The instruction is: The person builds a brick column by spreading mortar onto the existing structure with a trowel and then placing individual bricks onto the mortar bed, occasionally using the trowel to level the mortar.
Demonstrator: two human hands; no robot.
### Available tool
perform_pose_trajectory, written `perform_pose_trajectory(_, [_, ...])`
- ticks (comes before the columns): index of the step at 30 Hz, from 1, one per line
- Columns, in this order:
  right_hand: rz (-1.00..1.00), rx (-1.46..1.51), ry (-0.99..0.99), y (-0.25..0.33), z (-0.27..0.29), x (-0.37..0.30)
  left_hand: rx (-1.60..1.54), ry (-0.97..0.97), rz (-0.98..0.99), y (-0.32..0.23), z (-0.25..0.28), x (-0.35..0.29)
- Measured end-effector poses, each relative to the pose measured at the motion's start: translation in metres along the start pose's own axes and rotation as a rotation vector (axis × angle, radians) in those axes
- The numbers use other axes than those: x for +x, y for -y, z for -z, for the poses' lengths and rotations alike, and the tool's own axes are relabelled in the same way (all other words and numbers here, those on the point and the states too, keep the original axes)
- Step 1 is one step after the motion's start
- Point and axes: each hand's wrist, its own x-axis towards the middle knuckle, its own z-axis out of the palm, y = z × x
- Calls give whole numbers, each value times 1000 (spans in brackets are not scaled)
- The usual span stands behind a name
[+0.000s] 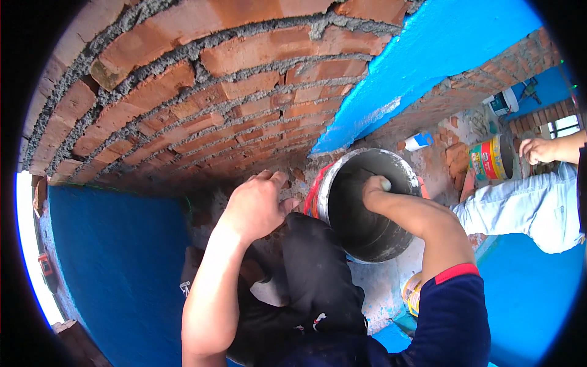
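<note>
Brick wall [244, 79]: fills the upper left of the frame; its ragged mortar joints could, I'd judge, shed crumbs if brushed.
Black-trousered knee [312, 244]: lower middle, just beside the bucket [325, 192]; a careless shift might knock it.
Co-worker's pale-trousered leg [526, 211]: right side; one step inward could jostle the right forearm [416, 214].
Bucket of dark grey mix [348, 214]: right of centre; hard pressing on one side could rock it.
Left hand [254, 205]: middle, raised, fingers loosely apart and empty, so nothing there steadies the bucket.
Right hand [373, 188]: inside the bucket, fingers closed round a pale round-ended piece [385, 183]; if slick, it might slip.
</note>
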Motion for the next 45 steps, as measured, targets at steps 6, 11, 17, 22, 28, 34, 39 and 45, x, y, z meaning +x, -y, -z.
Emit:
perform_pose_trajectory(6, [102, -71, -211, -8, -1, -36, -12, -10, 11, 6, -2, -4])
perform_pose_trajectory(11, [309, -24, 8, -1, -18, -48, -21, -22, 28, 6, 3, -9])
perform_pose_trajectory(17, [531, 76, 240, 23, -33, -56, -40, -60, -25, 1, 0, -5])
perform_pose_trajectory(22, [633, 303, 182, 57, -29, -45, -11, -27, -27, -6, -6, -5])
perform_pose_trajectory(28, [554, 1743, 462, 48, -28, -57, -23, 29, -7, -7, -8, -5])
perform_pose_trajectory(34, [470, 2483, 1099, 31, -23, -20, 15, 5, -36, -1, -15, -3])
perform_pose_trajectory(39, [644, 2730, 1045, -18, -33, -33, 32, 77, 43, 4, -10, -7])
perform_pose_trajectory(45, [567, 2483, 821, -98, -36, -111, 10, 1, 29, 11, -10, -9])
